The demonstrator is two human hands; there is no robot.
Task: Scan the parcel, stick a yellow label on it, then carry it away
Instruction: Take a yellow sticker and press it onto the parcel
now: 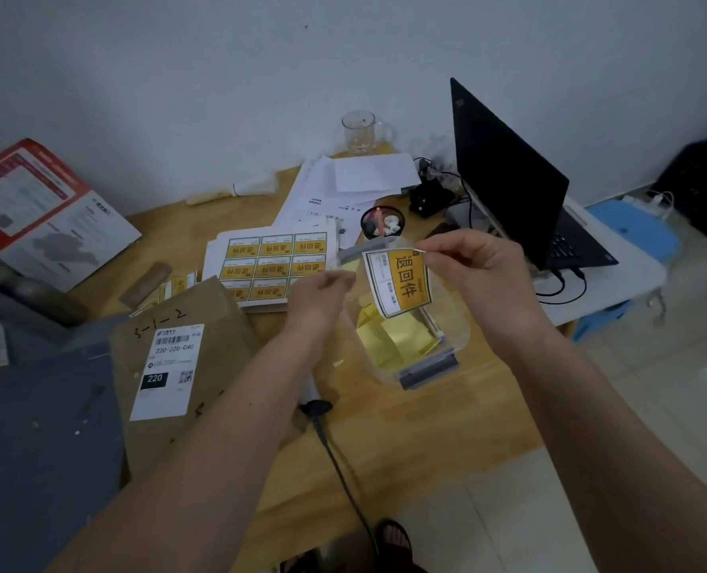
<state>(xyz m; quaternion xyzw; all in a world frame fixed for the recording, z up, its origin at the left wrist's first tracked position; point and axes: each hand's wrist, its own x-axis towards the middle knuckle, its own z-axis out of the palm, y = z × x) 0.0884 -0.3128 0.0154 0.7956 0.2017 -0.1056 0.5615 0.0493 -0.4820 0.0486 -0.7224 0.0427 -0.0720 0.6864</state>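
A yellow label (399, 283) with black characters hangs in the air above the table, pinched at its top corner by my right hand (476, 275). My left hand (323, 291) hovers just left of it with fingers curled together; I cannot tell if it grips a strip of backing. The parcel (215, 324), a brown cardboard box with a white shipping label (170, 370), lies on the wooden table (405, 428) left of my left forearm. A sheet of yellow labels (269, 264) lies behind my left hand.
A clear plastic box (447, 349) with pale yellow scraps sits under the label. A black cable (335, 452) runs off the front edge. A laptop (509, 175), papers (368, 175), a glass mug (362, 132) and a small black cup (381, 221) stand at the back. A red-and-white carton (41, 208) is far left.
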